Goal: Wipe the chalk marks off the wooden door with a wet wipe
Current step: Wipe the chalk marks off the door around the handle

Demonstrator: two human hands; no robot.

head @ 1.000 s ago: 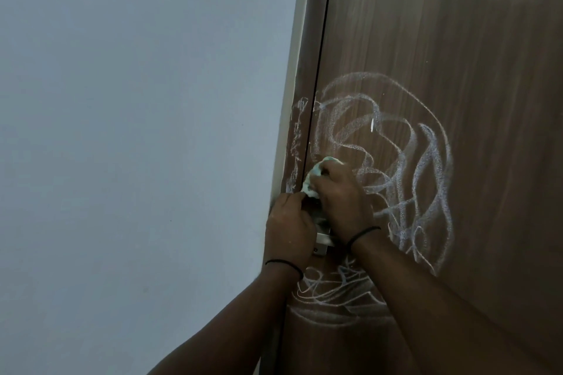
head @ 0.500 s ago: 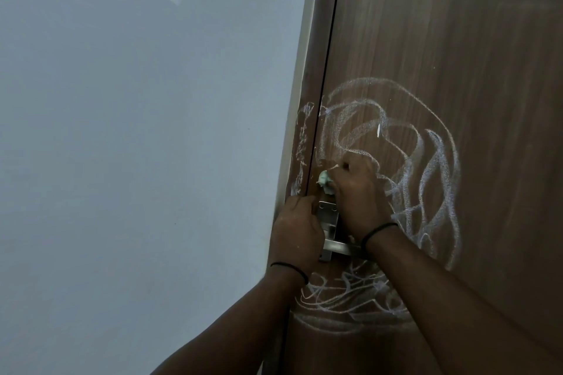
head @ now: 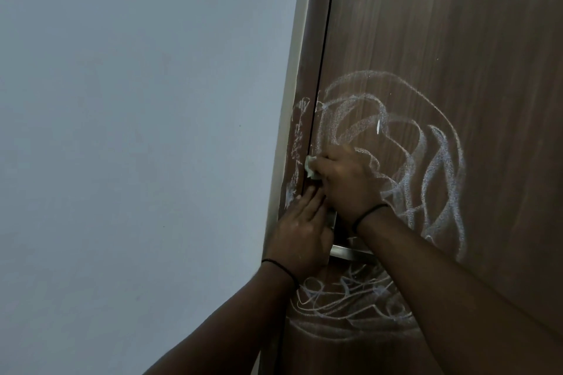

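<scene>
The small pale crumpled wet wipe [head: 402,170] is pinched by the right hand [head: 347,181] at the brown wooden door [head: 457,39]'s left edge; the left hand [head: 300,233] is laid flat. The white chalk marks [head: 426,161] could be smeared if rubbed lightly.

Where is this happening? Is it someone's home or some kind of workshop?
Probably indoors in a home or similar building, though I can't be sure. A wood-grain door with a metal door handle sits in its door frame beside a plain painted wall. Chalk marks cover the door.

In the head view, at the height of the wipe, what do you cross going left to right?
Wall → door frame with chalk on it → wet wipe → right hand gripping the wipe → chalk marks → bare wooden door.
</scene>
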